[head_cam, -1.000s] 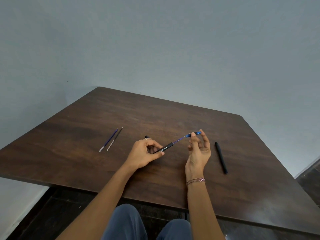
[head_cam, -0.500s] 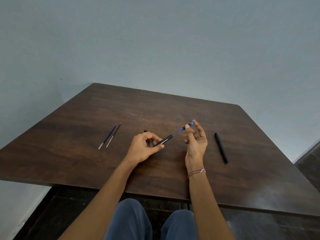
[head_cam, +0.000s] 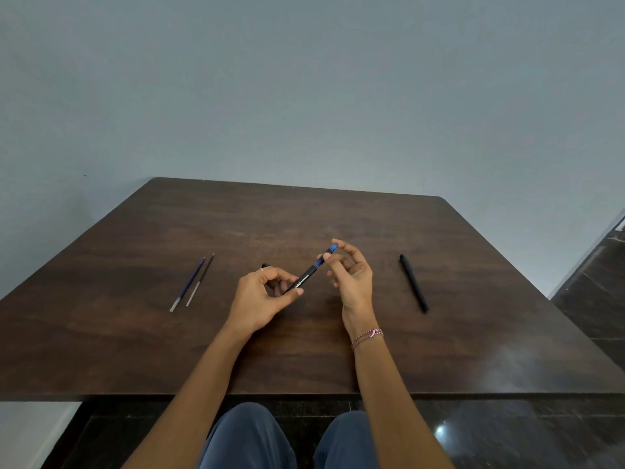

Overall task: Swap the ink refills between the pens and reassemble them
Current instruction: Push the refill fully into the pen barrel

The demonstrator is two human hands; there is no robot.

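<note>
From the head camera I see both hands raised just above the middle of the dark wooden table (head_cam: 304, 214). My left hand (head_cam: 267, 294) has its fingers curled round the near end of a black pen barrel (head_cam: 305, 278), which slants up from near left to far right. My right hand (head_cam: 353, 282), palm turned towards me, pinches the blue front section (head_cam: 325, 256) at the far end of that barrel between thumb and forefinger; the other fingers are loosely spread. Blue section and barrel sit in one line, and I cannot tell whether they are fully joined.

To the left, well apart from the hands, two loose refills lie flat just beside each other: a blue refill (head_cam: 188, 283) and, to its right, a dark refill (head_cam: 202, 278). To the right a second black pen (head_cam: 414, 283) lies on the table, apart from my right hand. A pink bracelet (head_cam: 368, 335) circles the right wrist.
</note>
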